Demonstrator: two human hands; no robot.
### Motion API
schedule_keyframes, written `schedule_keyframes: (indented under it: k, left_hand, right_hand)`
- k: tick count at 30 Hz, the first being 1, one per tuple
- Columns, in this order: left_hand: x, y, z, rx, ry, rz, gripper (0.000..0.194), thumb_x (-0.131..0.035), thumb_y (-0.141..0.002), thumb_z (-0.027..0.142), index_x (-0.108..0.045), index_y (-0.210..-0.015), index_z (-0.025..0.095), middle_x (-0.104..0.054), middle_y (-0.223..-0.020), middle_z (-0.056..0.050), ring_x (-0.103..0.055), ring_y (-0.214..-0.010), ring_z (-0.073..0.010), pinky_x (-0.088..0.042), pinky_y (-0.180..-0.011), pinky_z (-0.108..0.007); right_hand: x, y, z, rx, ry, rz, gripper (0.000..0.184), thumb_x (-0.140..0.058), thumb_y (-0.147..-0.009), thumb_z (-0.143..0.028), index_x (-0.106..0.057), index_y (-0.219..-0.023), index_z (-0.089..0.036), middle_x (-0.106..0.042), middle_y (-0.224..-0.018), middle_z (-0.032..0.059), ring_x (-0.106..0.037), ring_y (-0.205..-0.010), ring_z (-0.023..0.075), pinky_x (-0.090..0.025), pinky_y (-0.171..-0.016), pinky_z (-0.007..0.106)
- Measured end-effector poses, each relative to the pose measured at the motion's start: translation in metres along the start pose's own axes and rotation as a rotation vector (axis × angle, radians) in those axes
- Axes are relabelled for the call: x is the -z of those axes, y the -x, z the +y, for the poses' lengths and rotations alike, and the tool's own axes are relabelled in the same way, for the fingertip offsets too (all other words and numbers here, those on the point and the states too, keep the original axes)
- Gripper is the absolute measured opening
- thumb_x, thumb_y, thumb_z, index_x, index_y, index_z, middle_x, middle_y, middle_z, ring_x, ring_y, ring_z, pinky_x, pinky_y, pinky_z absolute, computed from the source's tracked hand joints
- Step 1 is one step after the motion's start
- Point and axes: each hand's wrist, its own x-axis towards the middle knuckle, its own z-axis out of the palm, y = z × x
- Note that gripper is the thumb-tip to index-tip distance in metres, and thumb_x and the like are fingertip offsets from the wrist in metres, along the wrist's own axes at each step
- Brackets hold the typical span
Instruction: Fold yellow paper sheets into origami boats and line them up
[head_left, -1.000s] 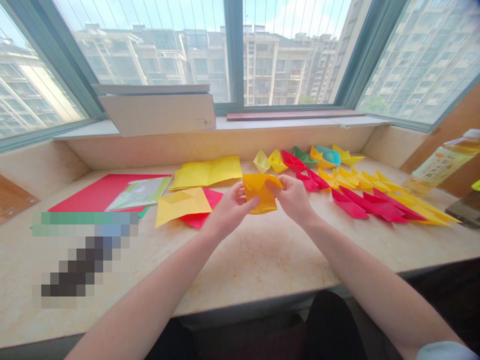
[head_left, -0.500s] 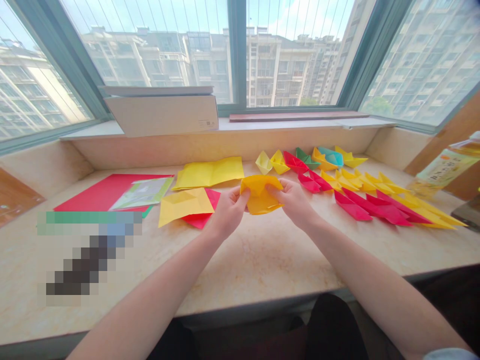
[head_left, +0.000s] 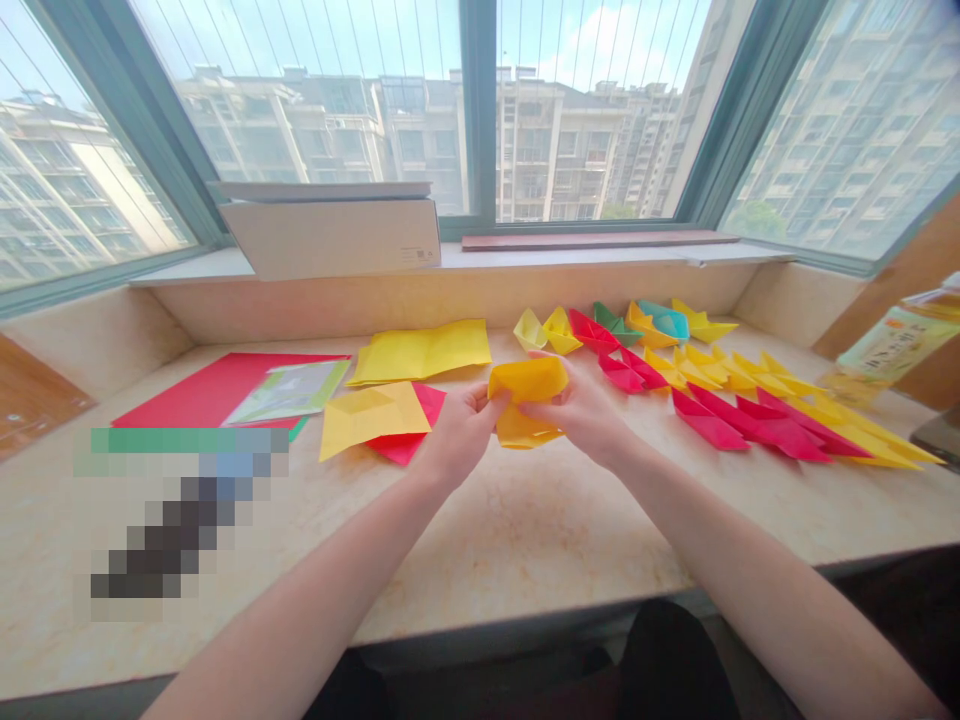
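Between my two hands, above the counter, is a folded piece of yellow paper (head_left: 529,385), bent and partly opened up. My left hand (head_left: 469,425) pinches its left side, thumb in front. My right hand (head_left: 585,405) grips the right side, its thumb pressed against the paper's middle and some fingers hidden behind. Left of my left hand, a creased yellow sheet (head_left: 371,415) lies partly over a red sheet (head_left: 405,445). Behind them rests a folded stack of yellow paper (head_left: 420,350). To the right of my right hand sit several folded paper boats, among them a red one (head_left: 634,370).
More yellow and red boats (head_left: 787,425) spread over the counter's right side, near a bottle (head_left: 896,340). At left lie a red sheet (head_left: 195,385) and a clear packet (head_left: 289,390), beside a blurred-out patch (head_left: 187,520). A white box (head_left: 337,235) stands on the windowsill.
The yellow paper has been turned and bent in my hands, and its upper part now bulges. My right thumb has shifted lower, toward the paper's middle. The view has tilted slightly.
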Motion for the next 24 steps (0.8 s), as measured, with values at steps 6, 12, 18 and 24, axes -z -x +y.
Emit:
schedule_keyframes:
  k: [6, 12, 18, 24]
  left_hand:
    - [-0.0017, 0.0001, 0.0014, 0.032, 0.021, 0.013, 0.043, -0.073, -0.079, 0.046, -0.071, -0.109, 0.015, -0.076, -0.1, -0.01, -0.072, -0.088, -0.0253, -0.059, -0.079, -0.036]
    - [-0.0028, 0.0004, 0.0041, 0.046, 0.059, -0.031, 0.043, -0.075, -0.078, 0.043, -0.069, -0.11, 0.015, -0.075, -0.105, -0.011, -0.072, -0.092, -0.0256, -0.058, -0.082, -0.036]
    - [-0.0042, 0.0016, 0.0032, 0.06, 0.036, -0.061, 0.042, -0.074, -0.079, 0.043, -0.068, -0.11, 0.015, -0.075, -0.103, -0.01, -0.073, -0.088, -0.0242, -0.058, -0.079, -0.034]
    - [-0.0093, 0.0042, 0.0029, 0.081, -0.149, 0.13, 0.04, -0.058, -0.087, 0.049, -0.07, -0.1, 0.013, -0.076, -0.088, -0.009, -0.072, -0.071, -0.0199, -0.058, -0.061, -0.027]
  right_hand:
    - [-0.0026, 0.0009, -0.0008, 0.045, 0.009, -0.022, 0.047, -0.08, -0.069, -0.027, -0.063, -0.112, -0.021, -0.069, -0.111, 0.0066, -0.067, -0.098, 0.0242, -0.056, -0.079, 0.034]
    - [0.0002, 0.0008, 0.0002, -0.007, 0.006, 0.002, 0.039, -0.078, -0.072, -0.029, -0.066, -0.108, -0.022, -0.072, -0.101, 0.0042, -0.069, -0.087, 0.0221, -0.055, -0.076, 0.034]
    - [-0.002, 0.0005, 0.0032, -0.009, -0.034, 0.037, 0.05, -0.079, -0.069, -0.031, -0.062, -0.115, -0.023, -0.072, -0.101, 0.004, -0.069, -0.087, 0.022, -0.054, -0.077, 0.034]
    - [-0.0072, 0.0019, 0.0, 0.024, -0.017, -0.001, 0.038, -0.078, -0.07, -0.035, -0.063, -0.102, -0.02, -0.072, -0.096, 0.0052, -0.068, -0.083, 0.0222, -0.053, -0.074, 0.034]
